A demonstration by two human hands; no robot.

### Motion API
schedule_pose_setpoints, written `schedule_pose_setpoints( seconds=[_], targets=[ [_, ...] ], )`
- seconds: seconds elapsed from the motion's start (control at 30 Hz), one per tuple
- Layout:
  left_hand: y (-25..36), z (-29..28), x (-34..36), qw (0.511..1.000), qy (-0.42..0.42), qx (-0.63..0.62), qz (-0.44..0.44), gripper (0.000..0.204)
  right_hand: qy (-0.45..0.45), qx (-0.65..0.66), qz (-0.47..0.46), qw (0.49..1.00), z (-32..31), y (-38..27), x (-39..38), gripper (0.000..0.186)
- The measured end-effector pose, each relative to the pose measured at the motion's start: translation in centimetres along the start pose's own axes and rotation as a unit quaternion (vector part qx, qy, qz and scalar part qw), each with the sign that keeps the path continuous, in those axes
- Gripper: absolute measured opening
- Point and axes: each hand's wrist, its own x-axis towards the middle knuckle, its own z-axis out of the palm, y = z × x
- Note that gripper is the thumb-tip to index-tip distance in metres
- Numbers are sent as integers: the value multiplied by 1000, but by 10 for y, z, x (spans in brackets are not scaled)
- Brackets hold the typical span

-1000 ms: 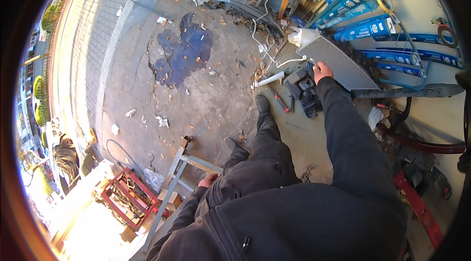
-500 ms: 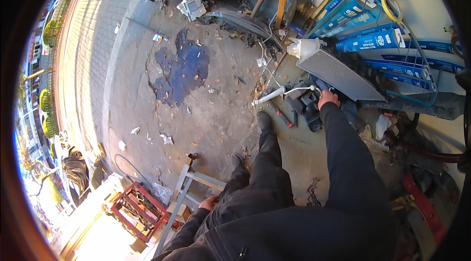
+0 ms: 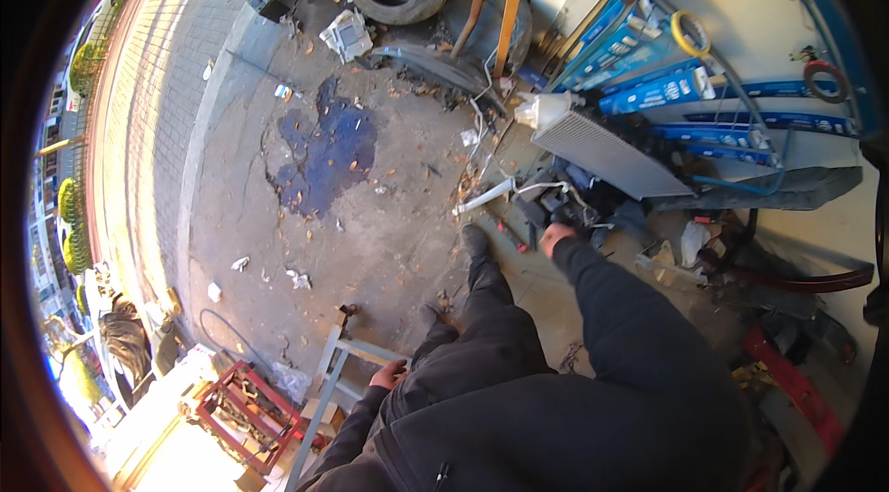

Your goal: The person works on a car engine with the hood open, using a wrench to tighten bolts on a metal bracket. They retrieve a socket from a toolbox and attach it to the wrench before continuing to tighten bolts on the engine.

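Note:
My right hand [image 3: 556, 237] reaches down to a heap of black plastic parts [image 3: 567, 208] on the floor. Its fingers look closed around the near edge of one part, though they are partly hidden. A white tube [image 3: 484, 197] and a red-handled tool [image 3: 508, 235] lie just left of it. Behind the heap leans a grey finned radiator [image 3: 611, 154], with a whitish plastic tank [image 3: 546, 110] at its left end. Low against my thigh is my left hand [image 3: 389, 373], beside a grey metal frame [image 3: 366, 350]; how its fingers are bent is too small to make out.
Long blue boxes [image 3: 653, 94] stand in a wire rack at the right. A tyre [image 3: 396, 9] lies at the back. Dark fluid [image 3: 333, 149] stains the floor ahead. A red metal frame [image 3: 245, 418] stands lower left; a red bar [image 3: 796, 390] lies lower right.
My right hand has moved down and left from beside the radiator onto the black plastic parts. The whole view has shifted slightly. My left hand stays by my thigh.

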Motion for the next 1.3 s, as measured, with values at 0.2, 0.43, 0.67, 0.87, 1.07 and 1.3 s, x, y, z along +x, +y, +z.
schedule_pose_setpoints(
  seconds=[0.2, 0.43, 0.67, 0.87, 1.07, 1.3],
  targets=[
    [-7, 24, 15, 992, 25, -113, 49, 57, -116, -11, -99, 988, 10, -37, -72, 28],
    [-51, 91, 13, 954, 133, -254, 89, 56, -74, -137, -210, 965, -82, -69, -30, 38],
    [-112, 238, 4, 892, 231, -388, 39, 60, 11, -397, -302, 866, -143, -139, 31, 43],
    [-85, 335, -39, 780, 360, -509, 49, 61, -86, -498, -523, 686, -57, -316, 38, 26],
    [-17, 399, -159, 496, 529, -670, -156, 64, -287, -556, -594, 506, 160, -495, -70, 30],
    [87, 508, -215, 134, 627, -710, -291, 53, -338, -552, -720, 249, 390, -544, -378, 19]
  ],
)
